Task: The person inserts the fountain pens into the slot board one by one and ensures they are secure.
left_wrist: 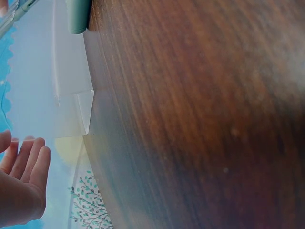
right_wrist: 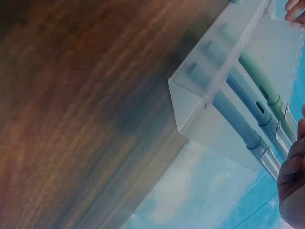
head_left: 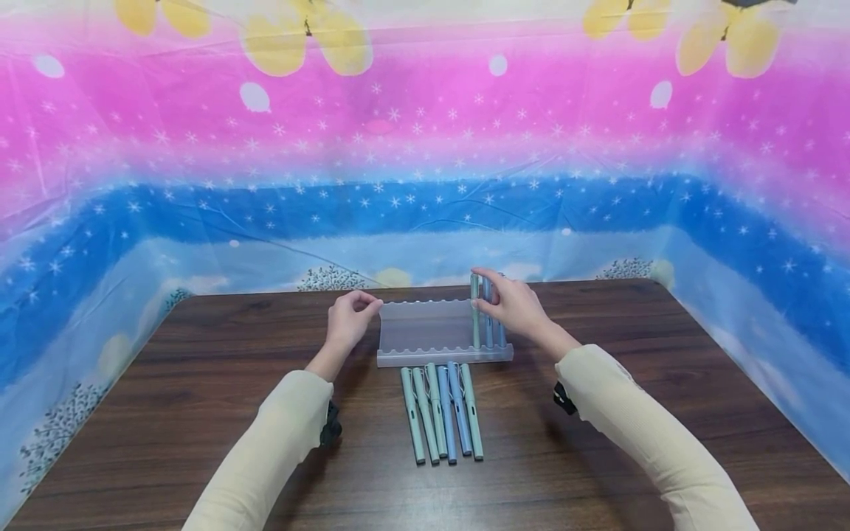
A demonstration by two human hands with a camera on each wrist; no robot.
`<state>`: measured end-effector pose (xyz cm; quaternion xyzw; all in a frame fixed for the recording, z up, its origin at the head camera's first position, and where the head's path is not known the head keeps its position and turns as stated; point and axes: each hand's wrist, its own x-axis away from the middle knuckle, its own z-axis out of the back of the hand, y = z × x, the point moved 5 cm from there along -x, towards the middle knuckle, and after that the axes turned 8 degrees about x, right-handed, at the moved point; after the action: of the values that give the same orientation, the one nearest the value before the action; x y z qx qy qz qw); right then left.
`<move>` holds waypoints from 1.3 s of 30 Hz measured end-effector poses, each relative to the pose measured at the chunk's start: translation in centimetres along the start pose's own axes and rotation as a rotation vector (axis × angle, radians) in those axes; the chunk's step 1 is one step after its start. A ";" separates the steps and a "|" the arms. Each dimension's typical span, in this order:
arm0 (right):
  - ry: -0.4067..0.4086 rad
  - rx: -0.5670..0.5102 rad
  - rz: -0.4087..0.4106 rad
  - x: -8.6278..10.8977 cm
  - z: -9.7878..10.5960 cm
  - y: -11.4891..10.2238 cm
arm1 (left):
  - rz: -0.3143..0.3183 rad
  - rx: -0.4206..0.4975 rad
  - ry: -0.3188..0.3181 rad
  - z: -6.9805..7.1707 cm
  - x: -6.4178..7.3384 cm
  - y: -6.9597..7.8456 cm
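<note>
A frosted translucent pen rack [head_left: 425, 323] with scalloped edges leans back on the table. Three capped pens stand in its right end: a green pen [head_left: 475, 324] and two blue pens [right_wrist: 248, 98]. My right hand [head_left: 518, 301] holds the green pen by its upper part, between thumb and index finger. At the rack's upper left corner, my left hand [head_left: 348, 318] pinches the edge with thumb and fingertips. In the left wrist view that hand [left_wrist: 26, 183] shows only partly, and the contact itself is hard to see.
In front of the rack, several green and blue pens [head_left: 438, 413] lie side by side on the dark wooden table [head_left: 265, 428]. A patterned cloth [head_left: 425, 199] hangs close behind the table and along both sides.
</note>
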<state>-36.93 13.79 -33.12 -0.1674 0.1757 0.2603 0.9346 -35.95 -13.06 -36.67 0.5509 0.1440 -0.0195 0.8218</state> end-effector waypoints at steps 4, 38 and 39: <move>0.026 -0.020 0.055 0.8 0.0 -0.6 | 0.001 0.000 -0.003 0.0 0.0 0.1; -0.208 -0.160 0.126 5.8 -3.3 -2.1 | 0.008 -0.004 0.005 0.0 -0.1 0.0; -0.219 -0.166 0.122 5.8 -3.4 -2.1 | 0.004 -0.007 0.004 0.0 0.0 0.1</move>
<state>-31.93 13.21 -38.09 -0.2038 0.0601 0.3470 0.9135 -35.96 -13.07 -36.59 0.5485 0.1444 -0.0161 0.8234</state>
